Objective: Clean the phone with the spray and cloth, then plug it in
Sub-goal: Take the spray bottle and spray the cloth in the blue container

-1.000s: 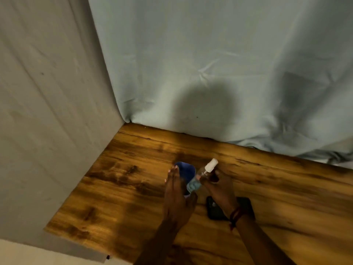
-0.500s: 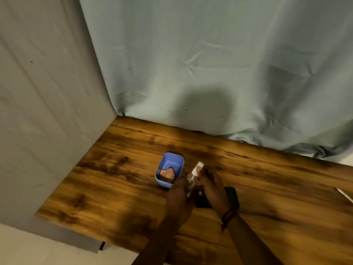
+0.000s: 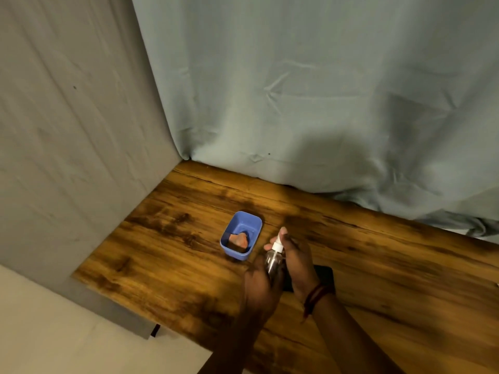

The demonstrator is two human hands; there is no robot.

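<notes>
A small clear spray bottle (image 3: pixel 273 260) with a white nozzle is held between both hands above the wooden table (image 3: pixel 378 265). My left hand (image 3: pixel 260 286) wraps its lower body. My right hand (image 3: pixel 298 261) grips the upper part, a fingertip resting on the nozzle top. The black phone (image 3: pixel 322 273) lies flat on the table under my right hand, mostly hidden by it. A blue tub (image 3: pixel 241 235) stands to the left, holding a pinkish-orange cloth (image 3: pixel 239 239).
A pale blue curtain (image 3: pixel 310 103) hangs along the table's back edge. A grey fabric-covered wall (image 3: pixel 67 144) closes the left side. The table's front left corner (image 3: pixel 78 276) drops to a light floor.
My left hand moved from in front of the blue tub onto the bottle's body. The bottle came nearer to me and more upright, over the phone. The tub and cloth became visible.
</notes>
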